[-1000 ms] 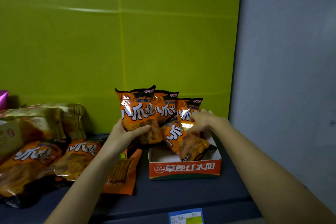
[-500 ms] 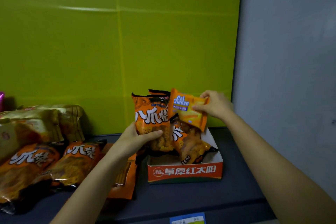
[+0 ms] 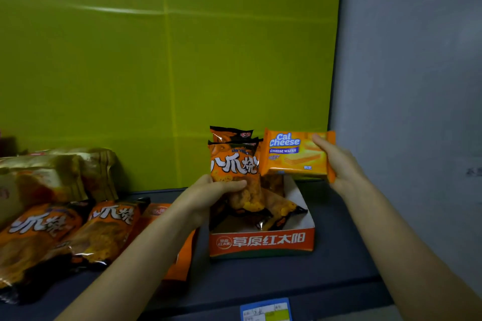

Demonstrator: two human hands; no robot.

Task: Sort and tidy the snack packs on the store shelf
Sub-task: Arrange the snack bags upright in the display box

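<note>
Cal Cheese wafer pack [image 3: 294,154] held up above the back of the orange display box [image 3: 260,242], near the shelf's right end

The pack is gripped at its right edge by the right hand [image 3: 339,167], thumb laid on the front. Upright orange snack packs [image 3: 234,161] in the box are clasped low down by the left hand [image 3: 208,195], thumb across the front. More orange packs [image 3: 65,232] are seen lying loose at left on the dark shelf [image 3: 260,276], gold bags [image 3: 52,174] behind them

A box [image 3: 263,242] on the shelf [image 3: 260,281] has snack packs [image 3: 279,212] lying in it. Over its left side the left hand [image 3: 208,194] holds an upright pack [image 3: 234,164]; over its back right, the right hand [image 3: 341,164] holds a wafer pack [image 3: 289,154]. 2 flat packs [image 3: 101,232] lie left of it.
</note>
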